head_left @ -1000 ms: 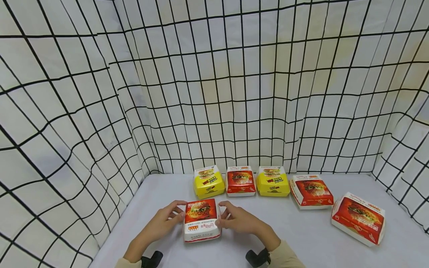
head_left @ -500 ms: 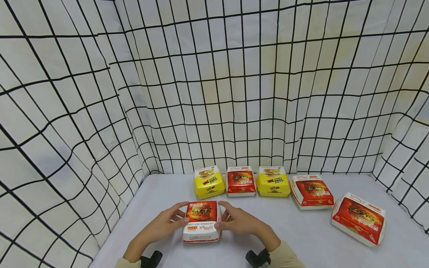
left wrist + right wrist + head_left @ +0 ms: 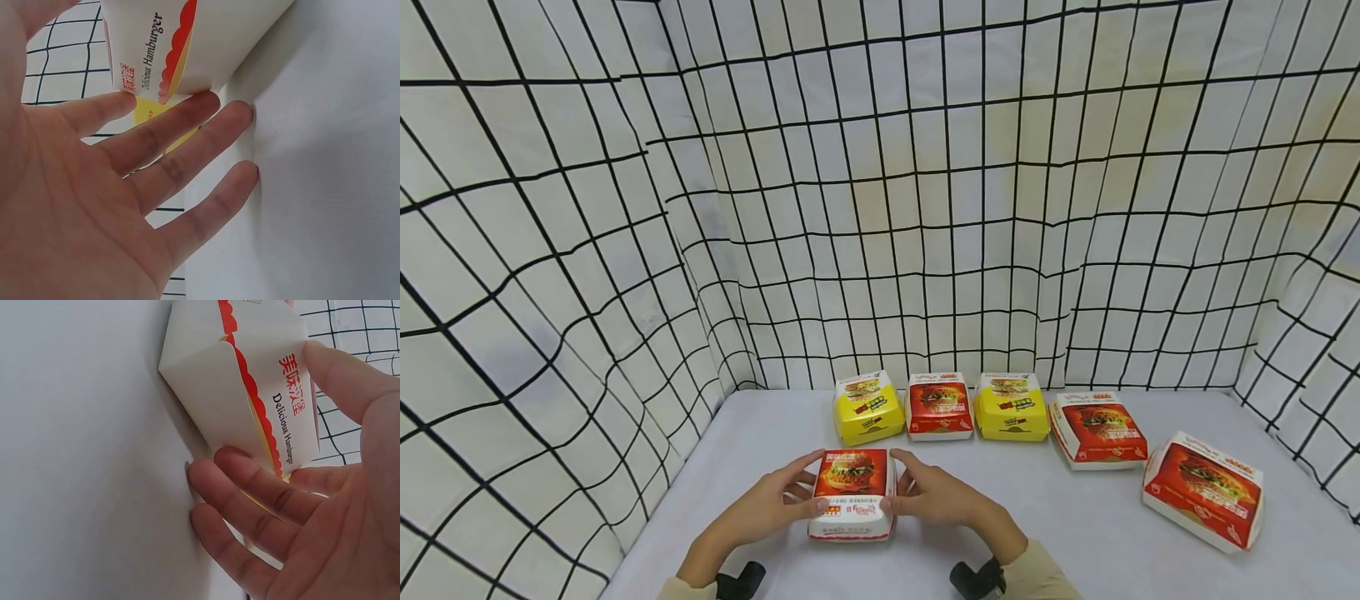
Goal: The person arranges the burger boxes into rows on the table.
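Observation:
A red and white hamburger box (image 3: pixel 852 477) lies on the table, its printed burger facing up. From the left, my left hand (image 3: pixel 772 502) holds it, thumb at the near left part of the lid and index finger at the far left corner. My right hand (image 3: pixel 942 493) holds the opposite side, thumb low on the side and index fingertip at the far right corner. "Delicious Hamburger" lettering shows on the box side (image 3: pixel 275 400) in the right wrist view. In both wrist views the other fingers spread beside the box, the lowest fingertips (image 3: pixel 247 170) right at the tabletop.
Behind stand a yellow burger box (image 3: pixel 868 408), a red one (image 3: pixel 938 406) and another yellow one (image 3: pixel 1011 407) in a row. Two more red boxes, one nearer (image 3: pixel 1099 429) and one at far right (image 3: pixel 1202 490), sit angled. White grid-patterned walls (image 3: pixel 880 208) surround the white table (image 3: pixel 775 421).
The hamburger box has turned slightly and now sits squarer between the hands. My left thumb has moved right onto the lid; the right hand has hardly moved.

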`<state>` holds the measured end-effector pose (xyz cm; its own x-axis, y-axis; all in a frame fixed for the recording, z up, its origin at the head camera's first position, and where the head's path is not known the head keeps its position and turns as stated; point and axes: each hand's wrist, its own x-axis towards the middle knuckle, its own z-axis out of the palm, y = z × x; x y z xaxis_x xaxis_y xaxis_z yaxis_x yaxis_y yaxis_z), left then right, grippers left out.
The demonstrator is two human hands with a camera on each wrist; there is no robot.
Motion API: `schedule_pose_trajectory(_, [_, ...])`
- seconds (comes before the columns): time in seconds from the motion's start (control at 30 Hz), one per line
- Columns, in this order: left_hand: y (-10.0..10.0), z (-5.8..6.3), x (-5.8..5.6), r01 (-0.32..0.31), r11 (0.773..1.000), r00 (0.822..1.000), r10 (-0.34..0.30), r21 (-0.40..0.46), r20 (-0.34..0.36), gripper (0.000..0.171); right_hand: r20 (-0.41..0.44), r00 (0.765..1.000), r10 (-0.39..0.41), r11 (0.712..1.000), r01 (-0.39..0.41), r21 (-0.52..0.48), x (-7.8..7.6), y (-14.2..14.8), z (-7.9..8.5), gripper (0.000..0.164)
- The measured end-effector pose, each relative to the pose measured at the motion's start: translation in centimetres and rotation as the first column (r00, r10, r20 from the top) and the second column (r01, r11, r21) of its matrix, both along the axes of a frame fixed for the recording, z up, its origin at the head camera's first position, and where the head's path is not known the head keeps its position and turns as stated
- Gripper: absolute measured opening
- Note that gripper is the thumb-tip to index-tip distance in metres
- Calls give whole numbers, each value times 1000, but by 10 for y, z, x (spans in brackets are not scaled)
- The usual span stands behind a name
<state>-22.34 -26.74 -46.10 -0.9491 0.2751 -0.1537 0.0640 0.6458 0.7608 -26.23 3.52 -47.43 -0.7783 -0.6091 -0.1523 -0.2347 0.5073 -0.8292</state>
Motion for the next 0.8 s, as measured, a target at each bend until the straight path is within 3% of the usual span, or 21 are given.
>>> schedule_pose_trajectory(0.8, [1,2,3,-16,1000,1000,16,-19,25,83,10,1000,-10,1000,10,1,4,-3,0,87])
